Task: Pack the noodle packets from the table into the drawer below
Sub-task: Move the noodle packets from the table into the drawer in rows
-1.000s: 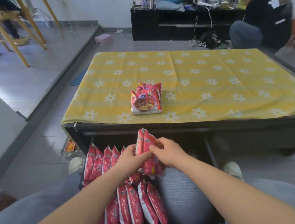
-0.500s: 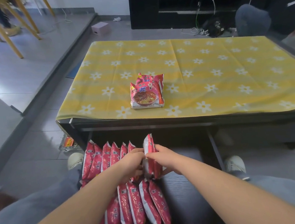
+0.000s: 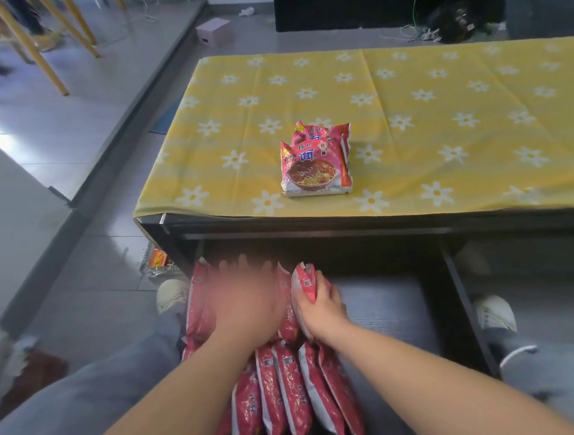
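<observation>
Our right hand (image 3: 320,305) clasps a light, crinkly, crush-prone noodle packet (image 3: 305,281) by its upper edge inside the drawer (image 3: 389,309), while our blurred left hand (image 3: 248,306) gives no readable grip.

A low dark desk (image 3: 313,220) is covered by a yellow cloth printed with white daisies (image 3: 425,110). Near its front edge, a small stack of red noodle packets (image 3: 315,162) is laid flat on the cloth. Below, a dark open drawer (image 3: 389,309) is pulled out, and two rows of red noodle packets stood on edge (image 3: 293,398) are held along its left side.
</observation>
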The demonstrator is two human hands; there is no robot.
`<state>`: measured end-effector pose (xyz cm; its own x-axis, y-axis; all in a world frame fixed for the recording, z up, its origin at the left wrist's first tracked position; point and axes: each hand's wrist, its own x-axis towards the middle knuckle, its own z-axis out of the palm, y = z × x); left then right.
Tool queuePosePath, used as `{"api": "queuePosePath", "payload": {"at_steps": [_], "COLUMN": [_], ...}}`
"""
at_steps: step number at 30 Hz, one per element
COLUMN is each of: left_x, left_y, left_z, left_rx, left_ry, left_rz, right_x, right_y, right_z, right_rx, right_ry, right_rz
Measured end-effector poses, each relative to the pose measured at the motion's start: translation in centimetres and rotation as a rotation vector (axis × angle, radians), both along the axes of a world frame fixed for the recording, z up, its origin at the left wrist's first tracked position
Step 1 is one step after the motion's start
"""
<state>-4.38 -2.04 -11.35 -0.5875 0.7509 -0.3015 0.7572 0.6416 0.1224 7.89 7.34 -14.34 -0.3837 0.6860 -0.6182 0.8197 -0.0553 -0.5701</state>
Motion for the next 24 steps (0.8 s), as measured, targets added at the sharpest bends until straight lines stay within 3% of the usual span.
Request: {"api": "queuePosePath", "payload": {"at_steps": [6, 13, 19, 24], "left_x": [-1.4, -1.8, -2.0, -2.2], "left_y": [-1.0, -1.1, -1.7, -2.0], "left_z": [-0.6, -1.2, -1.5, -1.9], "left_rx": [-0.037, -0.034, -0.054, -0.054], "left_ry": [-0.034, 0.055, 0.025, 0.002], "left_rz": [0.085, 0.073, 0.140, 0.145], "right_x": [-1.9, 1.3, 2.4, 1.2], "right_y": [-0.4, 1.5, 1.4, 0.6], "right_z": [-0.6, -0.8, -1.4, -1.8], "right_rx": [0.042, 0.015, 0.054, 0.127], "right_ry": [-0.069, 0.152, 0.300, 0.285], "right_rz": [-0.215, -0.075, -0.042, -0.021]}}
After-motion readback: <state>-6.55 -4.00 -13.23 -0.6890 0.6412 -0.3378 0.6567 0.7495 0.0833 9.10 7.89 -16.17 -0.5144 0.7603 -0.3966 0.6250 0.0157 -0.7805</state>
